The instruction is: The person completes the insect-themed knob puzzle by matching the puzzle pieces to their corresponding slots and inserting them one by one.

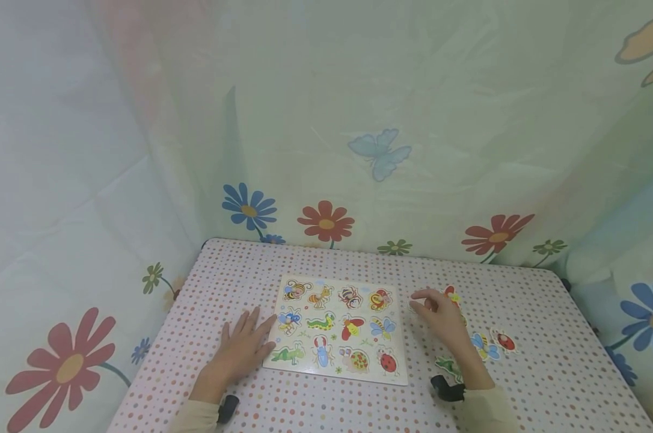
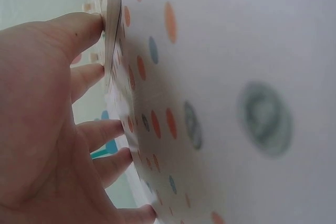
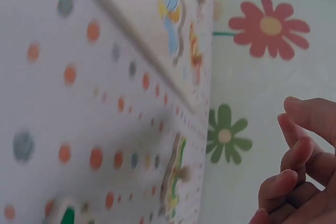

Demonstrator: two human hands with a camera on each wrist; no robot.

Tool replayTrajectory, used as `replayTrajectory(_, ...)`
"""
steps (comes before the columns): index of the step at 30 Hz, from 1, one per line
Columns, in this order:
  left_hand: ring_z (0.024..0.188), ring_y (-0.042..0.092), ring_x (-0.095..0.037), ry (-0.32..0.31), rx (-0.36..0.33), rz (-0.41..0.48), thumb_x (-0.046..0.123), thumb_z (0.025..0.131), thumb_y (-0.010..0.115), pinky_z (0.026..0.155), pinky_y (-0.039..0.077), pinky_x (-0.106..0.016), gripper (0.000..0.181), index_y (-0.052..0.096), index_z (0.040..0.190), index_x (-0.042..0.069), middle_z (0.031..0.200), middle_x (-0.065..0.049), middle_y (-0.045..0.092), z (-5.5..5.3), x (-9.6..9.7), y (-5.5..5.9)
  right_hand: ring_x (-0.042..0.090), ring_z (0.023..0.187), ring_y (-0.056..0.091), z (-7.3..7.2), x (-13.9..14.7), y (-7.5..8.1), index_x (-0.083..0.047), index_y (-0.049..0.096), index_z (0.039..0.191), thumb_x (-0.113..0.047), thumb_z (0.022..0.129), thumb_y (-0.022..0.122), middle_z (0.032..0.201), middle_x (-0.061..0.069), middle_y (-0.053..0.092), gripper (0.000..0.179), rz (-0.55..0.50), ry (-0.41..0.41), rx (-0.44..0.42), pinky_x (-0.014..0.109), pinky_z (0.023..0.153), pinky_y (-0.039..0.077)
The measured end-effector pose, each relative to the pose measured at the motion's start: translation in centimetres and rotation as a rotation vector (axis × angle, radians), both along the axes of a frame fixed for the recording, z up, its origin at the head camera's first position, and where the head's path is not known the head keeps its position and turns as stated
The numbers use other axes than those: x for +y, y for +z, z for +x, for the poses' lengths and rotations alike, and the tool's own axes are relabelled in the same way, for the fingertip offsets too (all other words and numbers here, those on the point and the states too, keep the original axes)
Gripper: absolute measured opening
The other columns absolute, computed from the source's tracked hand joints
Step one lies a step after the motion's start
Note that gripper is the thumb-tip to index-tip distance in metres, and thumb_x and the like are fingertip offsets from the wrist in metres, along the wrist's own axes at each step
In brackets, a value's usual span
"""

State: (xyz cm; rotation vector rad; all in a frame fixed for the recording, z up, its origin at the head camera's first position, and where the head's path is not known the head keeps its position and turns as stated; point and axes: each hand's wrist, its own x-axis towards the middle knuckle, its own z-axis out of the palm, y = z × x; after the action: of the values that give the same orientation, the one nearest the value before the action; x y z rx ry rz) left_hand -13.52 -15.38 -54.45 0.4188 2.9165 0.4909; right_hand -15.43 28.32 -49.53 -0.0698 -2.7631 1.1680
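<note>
A wooden insect puzzle board (image 1: 315, 370) lies on the table, with pictures of bees, beetles, a caterpillar and other insects. My left hand (image 1: 240, 352) is spread flat at its left side; in the left wrist view the thumb (image 2: 79, 32) touches the board's edge (image 2: 111, 19), and other fingertips rest on the cloth. To the right of the board hovers my right hand (image 1: 440, 319), thumb and forefinger apart, other fingers loosely curled, holding nothing. Partly behind it lies a red insect piece (image 1: 452, 293). A pegged piece (image 3: 176, 177) lies below the hand in the right wrist view.
Right of the right forearm lie a blue-winged bee piece (image 1: 485, 347) and a ladybird piece (image 1: 504, 341). A green insect piece (image 1: 447, 364) sits left of that wrist. Dotted cloth (image 1: 240, 264) covers the table, and a flowered curtain (image 1: 283, 150) hangs behind.
</note>
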Motion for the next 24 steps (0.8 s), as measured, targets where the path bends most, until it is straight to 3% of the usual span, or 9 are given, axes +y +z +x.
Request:
replayTrajectory(12,0.149,0.013,-0.041,0.004,0.005,-0.005,0.044,0.102,0.053,0.112,0.004,-0.073,0.059,0.038,0.156,0.026,0.164,-0.016,0.019,-0.1,0.1,-0.2,0.019,0.061,0.045,-0.4,2.3,-1.3,0.000,0.066,0.118,-0.022,0.098,0.066,0.082,0.008,0.052,0.031,0.030,-0.091,-0.104,0.029,0.046,0.039)
replayTrajectory(24,0.149,0.013,-0.041,0.005,0.009,-0.002,0.044,0.102,0.053,0.112,0.003,-0.072,0.059,0.038,0.156,0.026,0.164,-0.016,0.019,0.0,0.0,-0.3,0.020,0.062,0.049,-1.3,3.1,-2.4,0.004,0.066,0.114,-0.022,0.096,0.067,0.079,0.008,0.056,0.032,0.062,-0.088,-0.177,0.032,0.050,0.042)
